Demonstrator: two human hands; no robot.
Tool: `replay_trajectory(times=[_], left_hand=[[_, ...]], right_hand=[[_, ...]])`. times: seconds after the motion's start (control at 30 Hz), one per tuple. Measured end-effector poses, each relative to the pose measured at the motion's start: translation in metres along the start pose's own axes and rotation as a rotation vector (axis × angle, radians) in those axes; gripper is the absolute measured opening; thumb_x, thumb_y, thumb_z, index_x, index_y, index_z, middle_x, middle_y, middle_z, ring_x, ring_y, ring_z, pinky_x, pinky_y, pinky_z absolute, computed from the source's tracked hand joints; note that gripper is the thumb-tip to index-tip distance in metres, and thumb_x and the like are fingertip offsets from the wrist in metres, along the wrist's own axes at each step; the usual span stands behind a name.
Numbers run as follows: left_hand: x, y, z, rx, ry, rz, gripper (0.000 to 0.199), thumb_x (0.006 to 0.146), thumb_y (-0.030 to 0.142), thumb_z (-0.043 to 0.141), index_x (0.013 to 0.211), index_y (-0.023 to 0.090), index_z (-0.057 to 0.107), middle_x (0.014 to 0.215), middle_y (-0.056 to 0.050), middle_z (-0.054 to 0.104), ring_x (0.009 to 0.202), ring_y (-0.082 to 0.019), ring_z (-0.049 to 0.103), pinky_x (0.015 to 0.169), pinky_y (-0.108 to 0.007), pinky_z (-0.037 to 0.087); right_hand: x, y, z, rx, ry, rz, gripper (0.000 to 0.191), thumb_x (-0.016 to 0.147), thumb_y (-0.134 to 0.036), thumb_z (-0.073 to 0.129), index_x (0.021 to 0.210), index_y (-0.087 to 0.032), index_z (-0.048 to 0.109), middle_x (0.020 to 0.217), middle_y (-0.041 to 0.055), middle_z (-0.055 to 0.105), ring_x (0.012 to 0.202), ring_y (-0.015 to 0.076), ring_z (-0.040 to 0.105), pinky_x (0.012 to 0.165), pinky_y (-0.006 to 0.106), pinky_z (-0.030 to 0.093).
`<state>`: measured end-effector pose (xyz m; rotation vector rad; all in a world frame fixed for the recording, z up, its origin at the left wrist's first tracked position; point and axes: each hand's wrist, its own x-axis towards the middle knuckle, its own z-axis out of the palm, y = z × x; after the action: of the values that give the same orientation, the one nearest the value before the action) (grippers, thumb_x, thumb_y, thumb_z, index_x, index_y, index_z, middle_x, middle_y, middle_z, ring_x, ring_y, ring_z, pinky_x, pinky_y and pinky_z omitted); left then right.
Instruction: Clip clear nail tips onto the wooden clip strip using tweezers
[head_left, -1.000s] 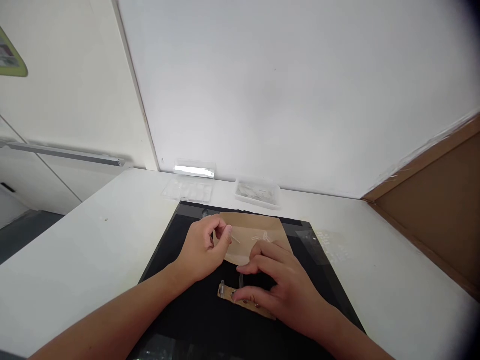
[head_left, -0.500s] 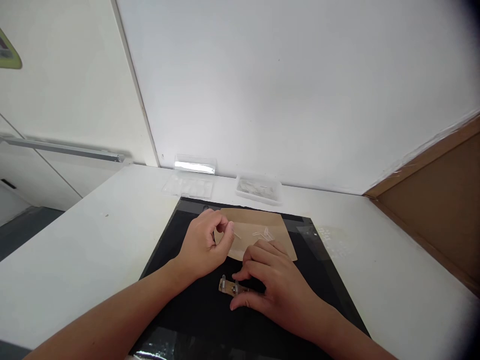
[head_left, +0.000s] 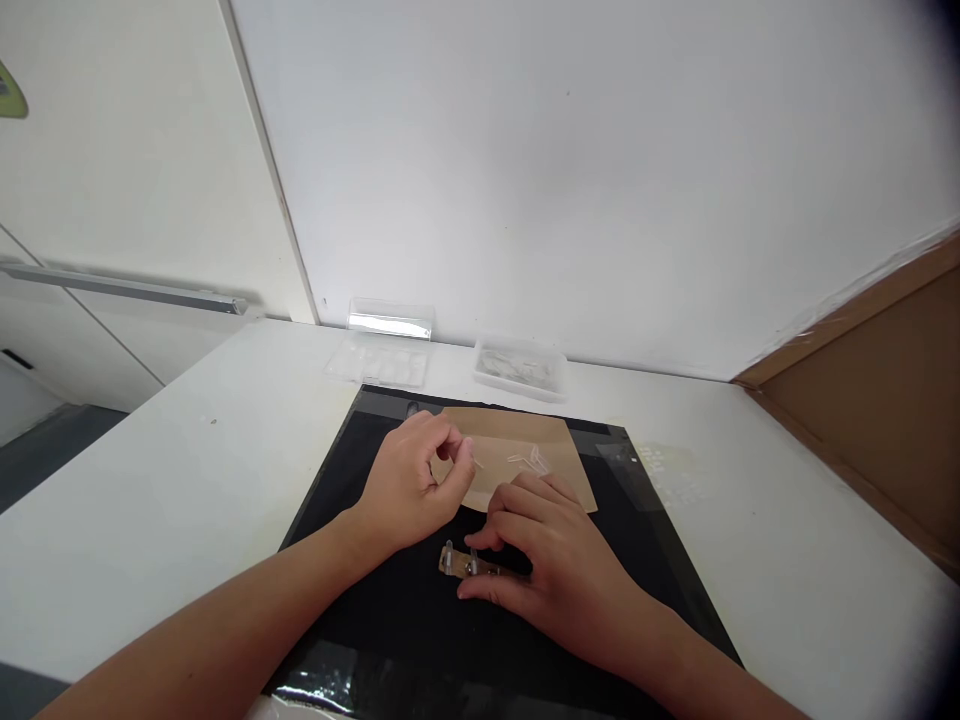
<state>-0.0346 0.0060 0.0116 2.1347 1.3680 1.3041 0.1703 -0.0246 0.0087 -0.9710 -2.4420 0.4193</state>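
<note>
My left hand (head_left: 416,480) hovers over the near left part of a brown paper sheet (head_left: 499,425), thumb and forefinger pinched together. What they hold, if anything, is too small to make out. On the black mat, a small brown strip (head_left: 457,565) bears clear upright pieces and shiny metal bits. My right hand (head_left: 551,545) has its thumb and forefinger around this strip, one on each side, and hides its right end. Several thin clear pieces (head_left: 532,461) lie on the paper just beyond my right knuckles.
The black mat (head_left: 390,630) lies on a white table (head_left: 180,470). Along the back wall stand an open clear case (head_left: 379,362) and a white tray (head_left: 521,370) of clear pieces. A clear sheet with small dots (head_left: 667,475) lies at the mat's right edge.
The view has tipped slightly, so the table sits a little higher. My left hand is a little further right relative to the strip; my right hand stays around the strip.
</note>
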Motion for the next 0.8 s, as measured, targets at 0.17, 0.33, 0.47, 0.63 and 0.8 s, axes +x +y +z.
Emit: replay_trajectory(times=[0.17, 0.33, 0.47, 0.63, 0.8], left_hand=[[0.0006, 0.0003, -0.0007, 0.008, -0.007, 0.001, 0.023, 0.095, 0.023, 0.057, 0.073, 0.019, 0.054, 0.069, 0.002, 0.054, 0.058, -0.011, 0.044, 0.056, -0.026, 0.034], [0.0014, -0.0001, -0.001, 0.004, -0.004, -0.006, 0.023, 0.095, 0.023, 0.057, 0.072, 0.019, 0.054, 0.069, 0.002, 0.054, 0.058, -0.011, 0.044, 0.056, -0.027, 0.034], [0.0013, 0.001, -0.0007, 0.008, -0.008, -0.003, 0.023, 0.095, 0.023, 0.057, 0.072, 0.02, 0.053, 0.068, 0.002, 0.054, 0.059, -0.011, 0.045, 0.055, -0.027, 0.035], [0.0013, 0.0021, -0.001, 0.015, -0.006, 0.007, 0.024, 0.095, 0.023, 0.057, 0.071, 0.02, 0.053, 0.068, 0.002, 0.055, 0.059, -0.012, 0.045, 0.055, -0.027, 0.034], [0.0015, 0.0011, -0.0013, 0.022, -0.007, 0.001, 0.024, 0.095, 0.024, 0.057, 0.071, 0.02, 0.053, 0.068, 0.002, 0.055, 0.059, -0.012, 0.045, 0.055, -0.027, 0.034]], right_hand=[[-0.0002, -0.0016, 0.0, 0.026, -0.005, 0.015, 0.035, 0.079, -0.052, 0.089, 0.09, -0.024, 0.071, 0.086, -0.0018, 0.068, 0.087, 0.02, 0.061, 0.085, 0.04, 0.039], [-0.0007, -0.0017, 0.0005, 0.01, -0.017, 0.03, 0.035, 0.078, -0.052, 0.089, 0.09, -0.024, 0.072, 0.087, -0.0015, 0.069, 0.087, 0.0201, 0.061, 0.084, 0.041, 0.04], [-0.0016, -0.0019, 0.0014, 0.007, -0.031, 0.041, 0.034, 0.078, -0.051, 0.089, 0.088, -0.024, 0.071, 0.086, -0.0002, 0.069, 0.087, 0.0211, 0.062, 0.085, 0.042, 0.041], [-0.002, -0.0023, 0.0033, 0.01, -0.037, 0.041, 0.031, 0.081, -0.047, 0.089, 0.086, -0.024, 0.07, 0.086, -0.0004, 0.069, 0.087, 0.0211, 0.061, 0.084, 0.041, 0.041], [-0.0012, -0.0018, 0.0047, 0.005, -0.048, 0.059, 0.034, 0.077, -0.046, 0.092, 0.084, -0.024, 0.067, 0.086, -0.002, 0.069, 0.087, 0.0205, 0.062, 0.086, 0.041, 0.041]])
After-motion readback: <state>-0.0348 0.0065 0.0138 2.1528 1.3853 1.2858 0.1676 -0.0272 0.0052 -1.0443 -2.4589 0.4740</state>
